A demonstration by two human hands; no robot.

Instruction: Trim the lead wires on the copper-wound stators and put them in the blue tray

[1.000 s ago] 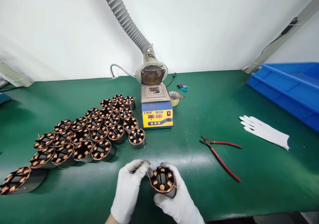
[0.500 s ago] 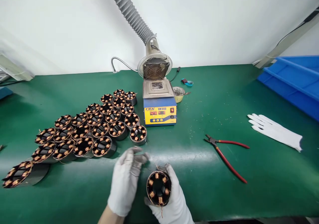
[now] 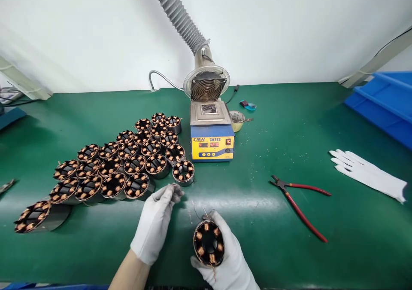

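Both my hands wear white gloves. My right hand [image 3: 230, 255] is wrapped round a round motor stator [image 3: 208, 249] with copper windings, its open end facing me, near the front edge of the green mat [image 3: 277, 221]. Thin copper wire ends stick up from its far side. My left hand [image 3: 154, 223] reaches forward with its fingertips pinched together just in front of the nearest stators in the group [image 3: 128, 161]; what it pinches is too small to make out.
Several more stators stand in rows at the left, one lying apart [image 3: 34, 216]. A blue and yellow solder pot [image 3: 210, 137] stands under a fume hose [image 3: 180, 17]. Red-handled pliers [image 3: 301, 204], spare white gloves [image 3: 367, 174] and blue trays [image 3: 383, 105] lie to the right.
My left hand has left the held stator and moved forward and left toward the stator group. My right hand has drawn the stator nearer and tipped its open end toward me.
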